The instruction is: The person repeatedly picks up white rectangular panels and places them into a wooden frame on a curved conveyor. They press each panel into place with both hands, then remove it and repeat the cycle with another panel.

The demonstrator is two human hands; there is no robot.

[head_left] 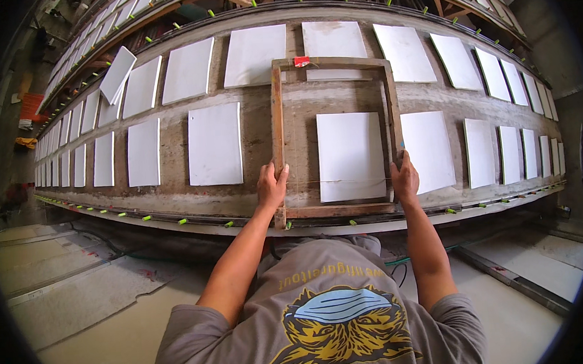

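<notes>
Both my hands grip a rectangular wooden frame (277,113) over the long table. My left hand (272,185) is closed around its left bar, and my right hand (405,176) around the right bar. A piece of red tape (302,61) sticks to the far bar. Through the frame's opening shows a white rectangular panel (350,149), with a thin line crossing in front of its near part. Just right of the frame, another white panel (428,152) lies partly behind the right bar. The far bar overlaps a panel (334,38) in the far row.
Several white panels (214,145) lie in two rows along the brown-stained table (262,127). At the far left, one panel (118,74) lies askew over another. Green clips (183,221) line both table edges. Another table with white sheets (108,23) stands behind.
</notes>
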